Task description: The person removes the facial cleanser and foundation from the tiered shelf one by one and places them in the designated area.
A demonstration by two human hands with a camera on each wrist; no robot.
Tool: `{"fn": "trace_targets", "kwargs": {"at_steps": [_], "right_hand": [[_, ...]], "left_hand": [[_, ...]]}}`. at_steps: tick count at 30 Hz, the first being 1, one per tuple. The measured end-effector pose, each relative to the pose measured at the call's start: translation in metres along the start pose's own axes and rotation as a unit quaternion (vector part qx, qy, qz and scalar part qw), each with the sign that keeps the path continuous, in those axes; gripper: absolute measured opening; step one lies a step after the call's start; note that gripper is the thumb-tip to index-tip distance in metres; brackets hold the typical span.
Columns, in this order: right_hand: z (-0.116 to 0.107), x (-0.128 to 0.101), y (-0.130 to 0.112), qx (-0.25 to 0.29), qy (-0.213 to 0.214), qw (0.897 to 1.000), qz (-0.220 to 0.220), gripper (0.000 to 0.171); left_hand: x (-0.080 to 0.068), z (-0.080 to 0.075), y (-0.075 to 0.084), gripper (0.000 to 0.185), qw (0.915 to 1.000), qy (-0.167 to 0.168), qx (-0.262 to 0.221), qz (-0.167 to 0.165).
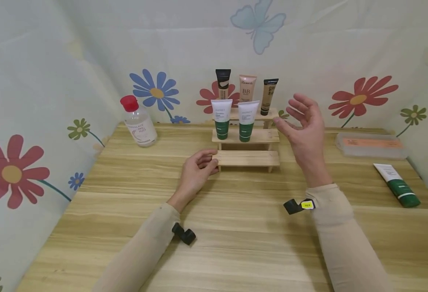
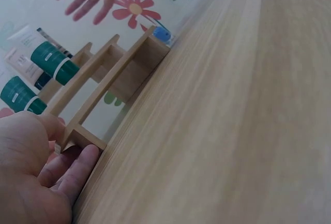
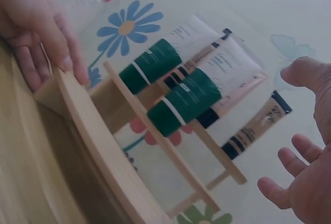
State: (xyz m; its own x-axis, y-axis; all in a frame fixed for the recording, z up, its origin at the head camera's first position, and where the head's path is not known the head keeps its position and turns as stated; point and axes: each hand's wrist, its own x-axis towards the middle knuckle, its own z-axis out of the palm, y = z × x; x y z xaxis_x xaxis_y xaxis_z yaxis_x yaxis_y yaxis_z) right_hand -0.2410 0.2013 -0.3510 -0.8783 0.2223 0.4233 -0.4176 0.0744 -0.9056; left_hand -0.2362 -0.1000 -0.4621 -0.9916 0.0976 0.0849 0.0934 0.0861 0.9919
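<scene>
A three-step wooden stand (image 1: 248, 159) is on the table. My left hand (image 1: 197, 172) grips the left end of its lowest step, with the thumb and fingers around that end in the left wrist view. Two green-and-white tubes, one on the left (image 1: 221, 118) and one on the right (image 1: 248, 120), stand cap down on the middle step. Three more stand on the top step: a black-capped tube (image 1: 223, 83), a pink BB tube (image 1: 248, 87) and a slim gold-and-black tube (image 1: 269, 96). Beside the stand's right end, my right hand (image 1: 307, 134) is raised, fingers spread, holding nothing.
A clear bottle with a red cap (image 1: 139, 123) stands at the back left. On the right, a flat clear plastic case (image 1: 372, 146) with an orange label lies near the back edge. Another green-and-white tube (image 1: 398, 186) lies in front of it. A flower-printed cloth (image 1: 195, 44) hangs behind.
</scene>
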Motion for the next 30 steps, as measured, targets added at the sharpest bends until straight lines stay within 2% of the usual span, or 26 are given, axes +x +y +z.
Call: {"fn": "trace_targets", "kwargs": {"at_steps": [12, 19, 30], "right_hand": [[0.042, -0.008, 0.024, -0.015, -0.063, 0.998, 0.022, 0.070], [0.056, -0.012, 0.032, -0.026, -0.068, 0.997, 0.037, 0.069], [0.066, -0.013, 0.037, -0.020, -0.061, 0.998, 0.022, 0.065]], "left_hand": [[0.000, -0.001, -0.001, 0.027, 1.0000, 0.002, -0.001, 0.000], [0.000, 0.000, -0.002, 0.027, 1.0000, 0.000, 0.004, 0.004], [0.002, 0.000, -0.002, 0.028, 0.9999, -0.001, 0.009, 0.006]]}}
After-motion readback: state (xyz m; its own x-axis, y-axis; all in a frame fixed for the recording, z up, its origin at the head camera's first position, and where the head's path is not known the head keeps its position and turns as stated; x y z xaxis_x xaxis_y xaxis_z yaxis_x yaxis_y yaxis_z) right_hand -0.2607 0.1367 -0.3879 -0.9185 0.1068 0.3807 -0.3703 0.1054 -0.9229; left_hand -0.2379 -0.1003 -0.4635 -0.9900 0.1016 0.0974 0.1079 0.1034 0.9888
